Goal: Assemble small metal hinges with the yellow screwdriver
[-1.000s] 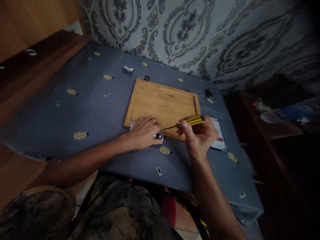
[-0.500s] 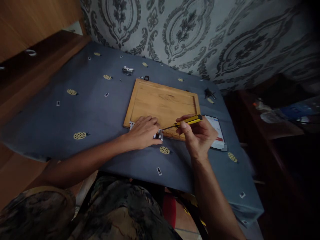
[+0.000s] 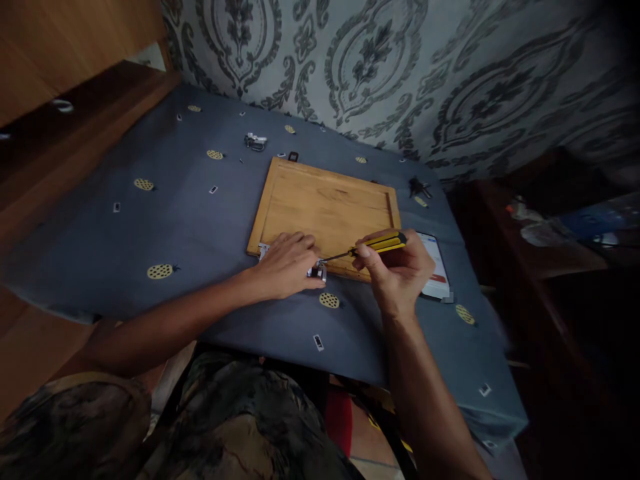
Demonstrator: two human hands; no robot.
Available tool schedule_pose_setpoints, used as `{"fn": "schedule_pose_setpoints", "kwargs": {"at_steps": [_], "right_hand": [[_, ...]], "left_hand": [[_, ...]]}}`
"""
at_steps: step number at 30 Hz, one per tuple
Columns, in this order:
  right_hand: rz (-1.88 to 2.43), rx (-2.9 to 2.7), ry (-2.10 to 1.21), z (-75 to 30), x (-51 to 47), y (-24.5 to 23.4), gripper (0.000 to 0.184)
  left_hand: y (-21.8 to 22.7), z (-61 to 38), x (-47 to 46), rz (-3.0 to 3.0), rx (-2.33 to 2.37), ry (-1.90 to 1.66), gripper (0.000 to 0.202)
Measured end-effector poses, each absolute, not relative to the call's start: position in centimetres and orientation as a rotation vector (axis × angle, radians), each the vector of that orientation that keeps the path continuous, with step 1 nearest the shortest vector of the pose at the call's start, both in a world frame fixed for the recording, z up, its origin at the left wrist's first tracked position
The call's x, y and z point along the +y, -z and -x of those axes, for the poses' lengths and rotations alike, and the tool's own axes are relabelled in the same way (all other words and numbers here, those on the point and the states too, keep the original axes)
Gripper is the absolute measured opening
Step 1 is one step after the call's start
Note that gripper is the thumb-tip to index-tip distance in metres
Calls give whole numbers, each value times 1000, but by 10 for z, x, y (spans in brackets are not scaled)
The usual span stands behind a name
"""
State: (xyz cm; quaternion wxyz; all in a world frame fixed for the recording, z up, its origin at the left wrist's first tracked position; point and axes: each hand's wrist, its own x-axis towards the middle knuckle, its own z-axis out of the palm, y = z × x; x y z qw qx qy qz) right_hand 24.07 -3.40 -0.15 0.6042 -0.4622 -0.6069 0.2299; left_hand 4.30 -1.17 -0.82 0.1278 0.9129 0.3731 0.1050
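Note:
A wooden panel (image 3: 325, 207) with a raised frame, like a small cabinet door, lies flat on the table. At its near edge my left hand (image 3: 287, 267) presses down, fingers closed over a silver metal hinge (image 3: 320, 273). Much of the hinge is hidden under the fingers; another bit of metal (image 3: 263, 251) shows by the wrist side at the panel's corner. My right hand (image 3: 400, 270) is wrapped round a yellow and black screwdriver (image 3: 383, 243), held slanted. Its tip meets the hinge beside my left fingertips.
A phone (image 3: 435, 267) with a lit screen lies right of the panel. Another metal hinge (image 3: 256, 141) rests behind it to the left, and a black object (image 3: 419, 187) sits at the back right. The patterned wall (image 3: 310, 60) stands behind the blue tablecloth (image 3: 175, 220).
The screwdriver handle has tipped slightly lower and turned a little in my right hand. My left hand and the panel have stayed put.

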Motion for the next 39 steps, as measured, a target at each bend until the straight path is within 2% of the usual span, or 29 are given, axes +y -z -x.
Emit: {"fn": "schedule_pose_setpoints", "kwargs": {"at_steps": [6, 16, 28, 39], "right_hand": [[1047, -1482, -606, -246, -35, -3, 22], [1028, -1433, -482, -239, -33, -5, 34], [1060, -1464, -667, -246, -37, -7, 26], [1113, -1387, -544, -240, -37, -6, 28]], "left_hand": [[10, -43, -12, -2646, 1086, -319, 39], [6, -43, -12, -2634, 1101, -283, 38], [10, -43, -12, -2674, 1092, -324, 39], [7, -43, -12, -2656, 1095, -306, 38]]}}
